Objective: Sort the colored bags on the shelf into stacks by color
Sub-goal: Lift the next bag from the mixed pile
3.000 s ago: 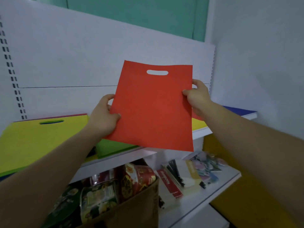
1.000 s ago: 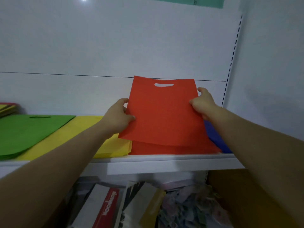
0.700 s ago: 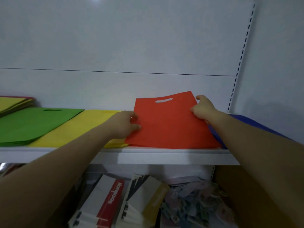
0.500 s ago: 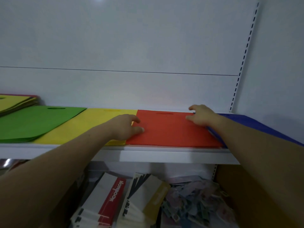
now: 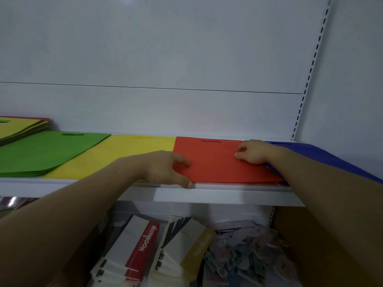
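Left hand (image 5: pixel 165 168) pinches the front-left corner of the red bag stack (image 5: pixel 217 162), probably squaring it. Right hand (image 5: pixel 252 152) rests bent-fingered on its right side; grip unclear. The stack lies flat on the shelf (image 5: pixel 228 196), between yellow bags (image 5: pixel 124 154) and blue bags (image 5: pixel 323 154).

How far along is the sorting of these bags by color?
Done: green, yellow, red and blue stacks lie side by side on the shelf. In hand: the left hand grips the red stack's front corner; the right hand rests on its right side. Left: a mixed pile far left, yellow over red.
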